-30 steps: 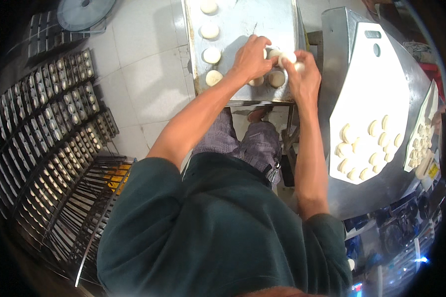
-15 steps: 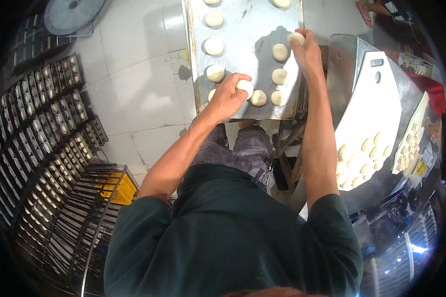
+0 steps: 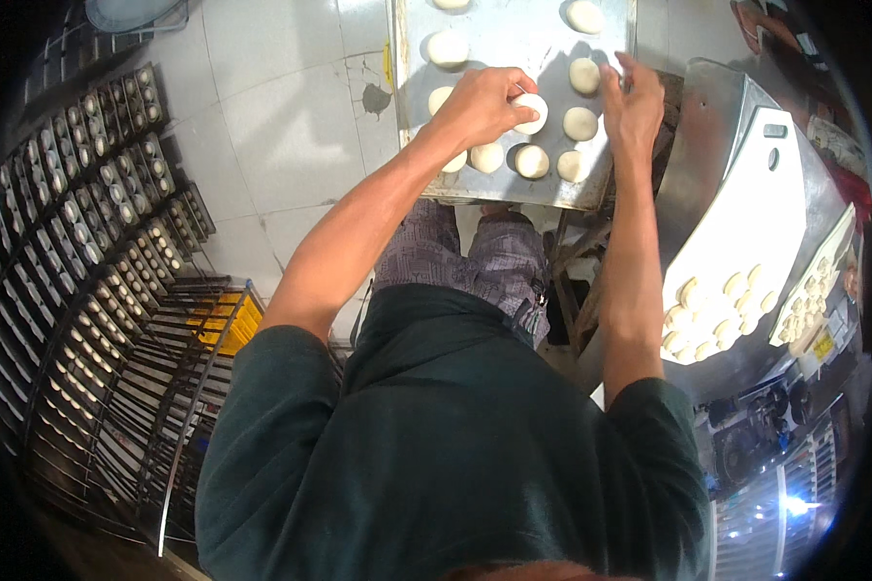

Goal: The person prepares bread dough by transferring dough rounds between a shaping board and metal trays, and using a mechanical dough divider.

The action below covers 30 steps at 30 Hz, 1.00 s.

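Your left hand (image 3: 486, 103) pinches dough round (image 3: 529, 114) | right hand (image 3: 636, 107) splayed, tray (image 3: 518, 39) right edge | likely soft, light; cradle sides

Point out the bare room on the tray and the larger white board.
Grey metal tray: the far middle, beyond the left hand, between two columns of round pale dough pieces; the near edge is crowded. White paddle-shaped board: between its slotted end and the crowded dough cluster at its near end.

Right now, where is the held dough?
In the head view, the dough piece is in the left hand, top centre, over the tray, left of the right hand.
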Available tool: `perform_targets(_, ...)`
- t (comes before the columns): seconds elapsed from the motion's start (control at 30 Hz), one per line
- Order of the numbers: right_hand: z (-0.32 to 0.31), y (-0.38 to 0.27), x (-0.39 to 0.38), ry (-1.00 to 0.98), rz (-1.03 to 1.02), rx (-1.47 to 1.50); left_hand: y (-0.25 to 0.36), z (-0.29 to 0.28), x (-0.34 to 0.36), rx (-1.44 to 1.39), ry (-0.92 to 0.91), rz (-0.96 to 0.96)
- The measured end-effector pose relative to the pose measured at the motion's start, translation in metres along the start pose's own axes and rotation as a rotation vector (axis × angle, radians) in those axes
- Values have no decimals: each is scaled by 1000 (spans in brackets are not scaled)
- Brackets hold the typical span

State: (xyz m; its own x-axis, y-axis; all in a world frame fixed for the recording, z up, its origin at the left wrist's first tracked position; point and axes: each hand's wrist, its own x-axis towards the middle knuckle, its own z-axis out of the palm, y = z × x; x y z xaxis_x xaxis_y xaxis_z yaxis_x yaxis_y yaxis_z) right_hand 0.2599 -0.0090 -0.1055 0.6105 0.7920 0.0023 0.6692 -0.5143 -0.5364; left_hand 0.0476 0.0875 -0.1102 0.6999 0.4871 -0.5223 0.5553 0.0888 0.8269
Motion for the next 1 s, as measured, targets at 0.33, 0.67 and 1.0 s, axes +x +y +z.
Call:
perform_targets(0.33, -36, -40, -131, -86, -32, 160, -25, 26, -20, 547, 352, 588)
perform_targets(0.67, -140, -68, -221, -270, -93, 532, -34, 60, -55, 934, 95, 525)
perform_targets(1.0, -328, 132, -190, 287, 372, -105, 185, 214, -75, 466, 113, 999)
